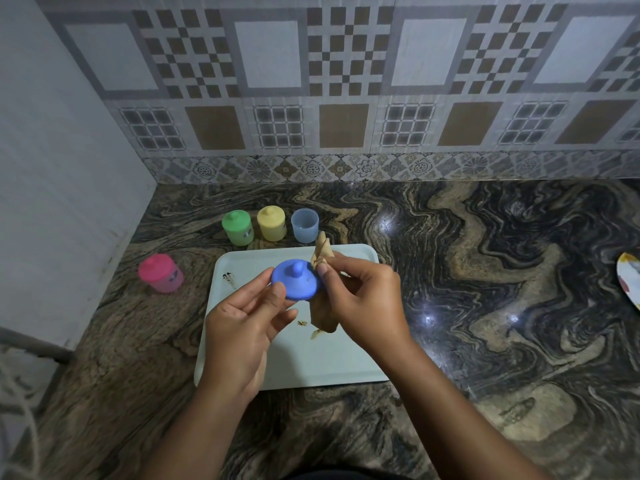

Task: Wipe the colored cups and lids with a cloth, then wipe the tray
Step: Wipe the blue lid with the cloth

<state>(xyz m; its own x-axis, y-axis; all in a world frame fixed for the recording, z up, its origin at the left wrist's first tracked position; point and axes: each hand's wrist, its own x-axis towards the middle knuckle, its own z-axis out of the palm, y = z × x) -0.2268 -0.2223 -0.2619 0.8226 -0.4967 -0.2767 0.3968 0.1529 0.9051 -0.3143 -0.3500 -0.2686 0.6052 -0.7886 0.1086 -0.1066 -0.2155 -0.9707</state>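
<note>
1. The pink cup [161,273] stands on the counter [485,271], lid on, left of the tray and apart from it.
2. The green cup [238,227] and yellow cup [271,223] stand side by side beyond the tray's far left corner, both lidded.
3. Your left hand [242,323] is up over the tray, thumb and fingertips pinching the left rim of the lid [296,280]; the other fingers are loosely spread.
4. The blue lid is held knob up above the far half of the tray, between your two hands.
5. The blue cup [304,225] stands just right of the yellow one, uncovered.
6. The tray [346,362] lies flat on the counter, with brown smears [228,279] near its left edge and more under the cloth.
7. The cloth [322,251], tan and bunched, touches the lid's right edge and hangs down below it.
8. Your right hand [363,299] curls round the cloth, thumb pressing it against the lid.
9. A plate [628,278] is cut off by the far right edge.
</note>
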